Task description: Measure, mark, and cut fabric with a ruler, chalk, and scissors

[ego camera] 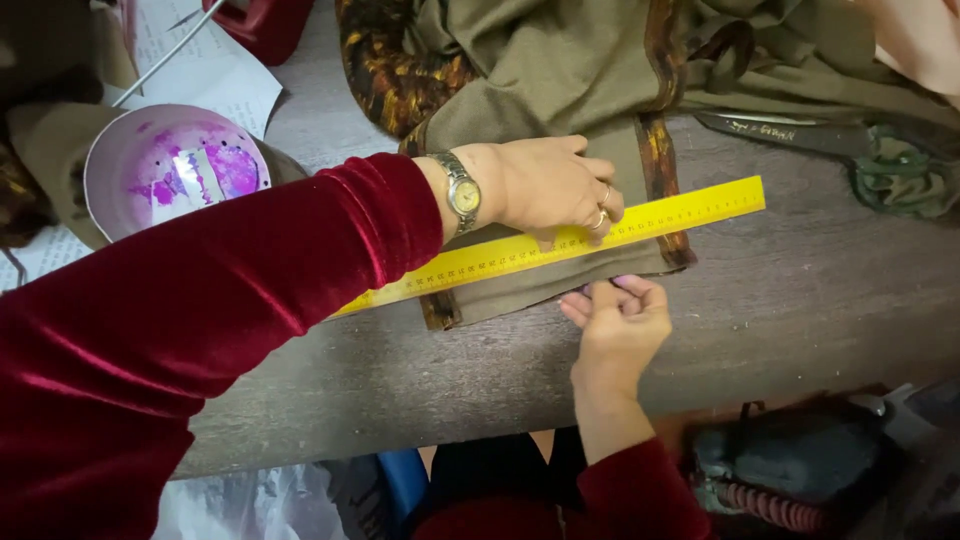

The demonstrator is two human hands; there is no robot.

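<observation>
Firmly, her left hand [545, 185] presses the yellow ruler [560, 245] onto olive cloth [545, 85]; right hand [620, 320] seemingly pinches its hem

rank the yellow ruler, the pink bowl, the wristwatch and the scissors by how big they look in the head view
1. yellow ruler, longest by far
2. pink bowl and scissors: look close in size, and the scissors are partly under cloth, so no firm order
3. wristwatch, smallest

Even indoor light, soft shadows, slight blur
</observation>
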